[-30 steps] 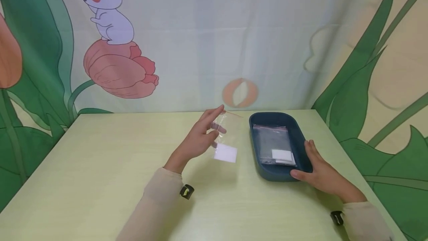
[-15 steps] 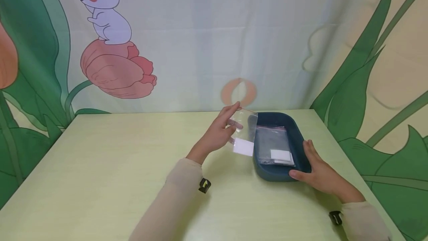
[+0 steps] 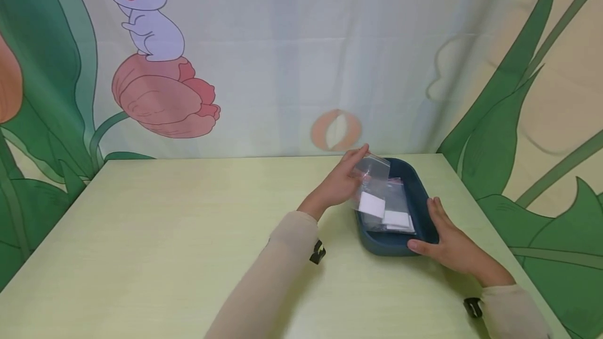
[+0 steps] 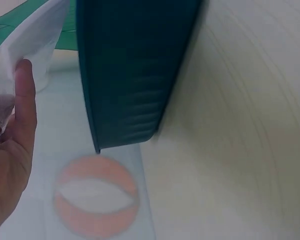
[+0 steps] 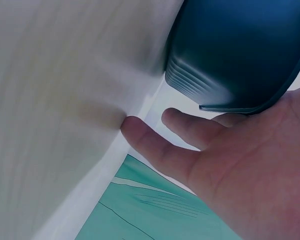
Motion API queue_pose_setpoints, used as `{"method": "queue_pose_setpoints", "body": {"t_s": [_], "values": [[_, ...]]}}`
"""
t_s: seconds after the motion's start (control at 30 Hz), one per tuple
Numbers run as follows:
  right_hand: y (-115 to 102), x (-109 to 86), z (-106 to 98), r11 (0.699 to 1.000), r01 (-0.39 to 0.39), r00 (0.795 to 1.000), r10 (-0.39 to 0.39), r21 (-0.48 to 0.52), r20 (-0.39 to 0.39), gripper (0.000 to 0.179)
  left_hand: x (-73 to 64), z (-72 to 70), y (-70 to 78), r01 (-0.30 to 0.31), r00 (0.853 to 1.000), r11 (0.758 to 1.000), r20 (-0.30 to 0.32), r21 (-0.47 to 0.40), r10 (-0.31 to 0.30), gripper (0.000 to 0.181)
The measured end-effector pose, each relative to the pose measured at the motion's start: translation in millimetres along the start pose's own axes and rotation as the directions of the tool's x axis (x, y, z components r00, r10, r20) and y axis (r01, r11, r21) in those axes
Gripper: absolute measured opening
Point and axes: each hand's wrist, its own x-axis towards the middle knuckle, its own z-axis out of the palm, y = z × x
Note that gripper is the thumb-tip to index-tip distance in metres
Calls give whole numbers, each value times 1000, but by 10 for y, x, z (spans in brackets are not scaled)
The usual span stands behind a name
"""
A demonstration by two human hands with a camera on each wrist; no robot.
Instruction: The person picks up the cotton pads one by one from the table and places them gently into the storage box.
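My left hand [image 3: 338, 184] pinches a clear zip bag [image 3: 378, 168] with a white label [image 3: 372, 205] near its bottom. The bag hangs over the left side of a dark blue plastic tray [image 3: 387, 247]. More clear zip bags [image 3: 398, 196] with white labels lie inside that tray, partly covered by the held bag. In the left wrist view, a forefinger [image 4: 26, 100] lies against the filmy plastic. My right hand [image 3: 454, 247] rests against the tray's near right corner, thumb at the rim. Its fingers [image 5: 157, 150] extend fairly straight along the outside in the right wrist view.
The tray stands on a pale yellow-green table [image 3: 165, 245], toward its right side. A printed curtain [image 3: 264, 67] hangs right behind the table's far edge. Black wrist straps [image 3: 317, 251] show at both sleeves.
My left hand has moved right with the zip bag, from over the table to over the tray. The right hand and the tray have stayed in place.
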Motion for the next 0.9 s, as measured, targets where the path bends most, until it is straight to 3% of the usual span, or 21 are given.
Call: {"method": "queue_pose_setpoints", "body": {"t_s": [0.17, 0.37, 0.6, 0.7, 0.77, 0.9], "values": [[4, 3, 2, 1000, 6, 1000, -6, 3, -2, 116, 126, 115, -46, 54, 998, 999, 30, -5, -54, 75], [2, 2, 5, 1000, 5, 1000, -5, -7, -3, 116, 255, 291, -112, 165, 986, 982, 54, -97, -160, 85], [0, 8, -11, 1000, 2, 1000, -2, -12, 0, 116, 329, 451, -169, 214, 975, 974, 79, -69, -209, 90], [-1, 11, -10, 1000, 6, 1000, -6, -7, 2, 115, 347, 494, -182, 221, 970, 975, 96, 22, -222, 91], [-1, 10, -6, 1000, 10, 1000, -10, -5, 0, 115, 359, 515, -176, 204, 970, 969, 104, 143, -220, 88], [6, 10, 5, 1000, 16, 1000, -16, -4, -1, 115, 358, 547, -128, 188, 961, 927, 136, 324, -242, 83]]}}
